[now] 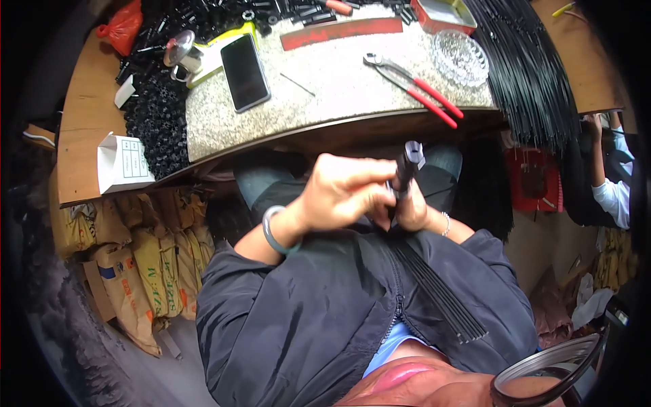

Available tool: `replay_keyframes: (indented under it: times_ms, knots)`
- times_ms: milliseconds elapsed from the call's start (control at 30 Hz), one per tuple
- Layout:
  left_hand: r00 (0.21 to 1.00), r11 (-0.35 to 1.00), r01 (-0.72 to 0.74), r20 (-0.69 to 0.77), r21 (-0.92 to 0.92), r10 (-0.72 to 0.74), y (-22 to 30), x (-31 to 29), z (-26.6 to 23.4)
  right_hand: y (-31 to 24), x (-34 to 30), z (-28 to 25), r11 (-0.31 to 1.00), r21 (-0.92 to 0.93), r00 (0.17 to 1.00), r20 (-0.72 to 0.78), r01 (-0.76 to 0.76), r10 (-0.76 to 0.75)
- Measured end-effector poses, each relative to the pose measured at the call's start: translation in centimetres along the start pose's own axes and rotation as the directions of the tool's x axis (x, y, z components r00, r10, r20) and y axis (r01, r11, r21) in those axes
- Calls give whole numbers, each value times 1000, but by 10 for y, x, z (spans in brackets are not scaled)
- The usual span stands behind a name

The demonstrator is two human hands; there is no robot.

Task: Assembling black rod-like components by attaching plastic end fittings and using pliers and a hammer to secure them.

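Thin black rods in a bundle [437, 292] slant across my dark jacket, up to my hands. My right hand [412, 209], with a beaded bracelet at its wrist, is wrapped around the bundle near its upper end. A thick black piece [405, 173] with a pale, shiny tip stands up out of that grip; I cannot tell how it joins the rods. From the left, my left hand [342, 190], a grey-green bangle on its wrist, pinches at the side of this black piece with thumb and fingers. Both hands are over my lap, in front of the table edge.
On the stone-topped table [325, 88] lie a phone [245, 73], red-handled pliers [413, 88], a glass ashtray [460, 57] and a red bar [342, 32]. Small black parts [157, 122] pile up at left; long black rods [529, 74] overhang the right edge. Sacks [152, 271] stand below left.
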State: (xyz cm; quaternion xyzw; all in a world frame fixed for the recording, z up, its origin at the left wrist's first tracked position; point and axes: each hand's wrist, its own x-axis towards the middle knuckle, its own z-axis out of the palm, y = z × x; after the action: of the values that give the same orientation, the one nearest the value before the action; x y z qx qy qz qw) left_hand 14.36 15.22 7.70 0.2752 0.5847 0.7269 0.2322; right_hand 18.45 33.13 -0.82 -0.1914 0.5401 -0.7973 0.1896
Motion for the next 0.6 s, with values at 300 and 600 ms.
replay_keyframes:
  times_ms: [300, 600]
  knots:
    - [983, 882, -78, -183, -465, -9, -56, 38, -25, -4, 61, -18, 987, 59, 985, 69, 151, -155]
    - [996, 670, -17, 48, -742, 79, -50, 54, -62, -23, 81, 4, 981, -89, 978, -106, 172, -181]
